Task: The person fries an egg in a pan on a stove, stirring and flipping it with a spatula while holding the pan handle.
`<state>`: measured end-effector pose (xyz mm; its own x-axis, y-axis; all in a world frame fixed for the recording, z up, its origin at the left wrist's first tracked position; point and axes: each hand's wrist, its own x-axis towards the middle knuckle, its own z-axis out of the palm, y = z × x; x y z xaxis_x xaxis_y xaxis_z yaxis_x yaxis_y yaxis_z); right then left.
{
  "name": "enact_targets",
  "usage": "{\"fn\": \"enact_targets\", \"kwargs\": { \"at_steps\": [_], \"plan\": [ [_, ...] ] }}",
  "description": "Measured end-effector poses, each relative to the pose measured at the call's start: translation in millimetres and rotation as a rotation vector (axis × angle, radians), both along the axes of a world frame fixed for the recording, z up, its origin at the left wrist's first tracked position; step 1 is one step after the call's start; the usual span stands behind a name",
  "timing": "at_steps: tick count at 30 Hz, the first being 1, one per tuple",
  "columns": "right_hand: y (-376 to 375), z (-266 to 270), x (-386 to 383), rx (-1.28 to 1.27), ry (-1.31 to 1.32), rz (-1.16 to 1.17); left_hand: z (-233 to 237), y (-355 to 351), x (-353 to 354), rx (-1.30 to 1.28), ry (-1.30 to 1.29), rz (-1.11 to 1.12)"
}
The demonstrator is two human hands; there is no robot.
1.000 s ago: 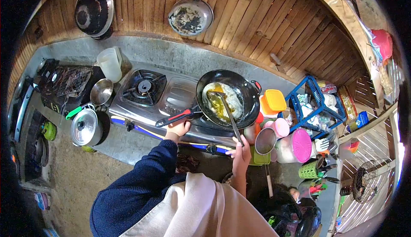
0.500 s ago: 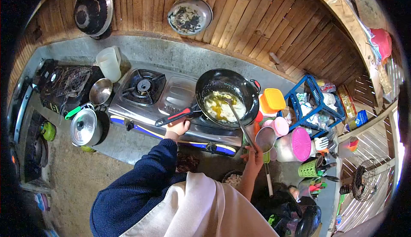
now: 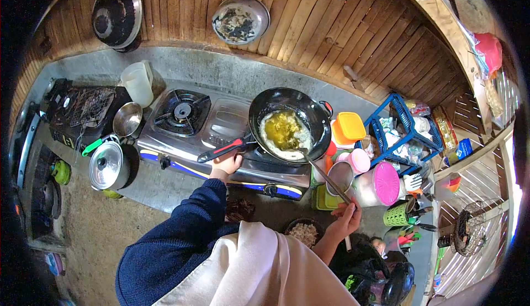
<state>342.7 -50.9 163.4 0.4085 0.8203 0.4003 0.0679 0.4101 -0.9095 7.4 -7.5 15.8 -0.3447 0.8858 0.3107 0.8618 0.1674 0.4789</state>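
Wok [image 3: 320,126] on the stove's [image 3: 226,119] right: likely heavy, best held by its handle [image 3: 223,150]; food [image 3: 284,132] soft, slippery. My right hand [image 3: 346,219] closes round the spatula [image 3: 327,179]; my left hand [image 3: 227,163], near the handle, shows no certain grip

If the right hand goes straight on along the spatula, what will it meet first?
The right hand would probably meet the strainer first, though it might pass above it; depth is unclear.
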Motion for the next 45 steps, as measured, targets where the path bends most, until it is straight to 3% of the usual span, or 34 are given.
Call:
{"fn": "enact_targets", "kwargs": {
  "at_steps": [8, 12, 14, 22, 26, 32, 37, 45],
  "plan": [
    [-0.7, -13.1, -22.2, 0.007, -0.021, 0.102, 2.6, -0.7, -0.4, -0.018, 0.021, -0.003],
    [3.2, -20.2, -35.4, -0.09, -0.006, 0.246, 2.6, -0.2, 0.2, -0.03, 0.032, 0.003],
    [9.2, -25.3, -45.9, -0.163, 0.105, 0.387, 2.5, -0.9, 2.1, 0.097, -0.004, -0.001],
    [20.4, -20.2, -78.3, -0.343, -0.145, 0.536, 4.1, -0.5, 0.6, -0.027, 0.012, 0.012],
    [25.9, -29.6, -80.6, -0.379, -0.127, 0.629, 7.2, -1.3, 2.4, -0.044, 0.008, 0.034],
    [24.8, -30.7, -71.4, -0.352, -0.138, 0.529, 5.9, 0.0, 0.5, -0.108, -0.011, 0.018],
    [18.0, -19.0, -52.6, -0.224, 0.054, 0.494, 1.0, 0.9, 2.2, 0.01, 0.012, 0.041],
    [3.2, 8.9, -41.2, -0.077, -0.055, 0.295, 1.8, 0.8, 2.8, 0.032, -0.014, 0.04]
  ]
}}
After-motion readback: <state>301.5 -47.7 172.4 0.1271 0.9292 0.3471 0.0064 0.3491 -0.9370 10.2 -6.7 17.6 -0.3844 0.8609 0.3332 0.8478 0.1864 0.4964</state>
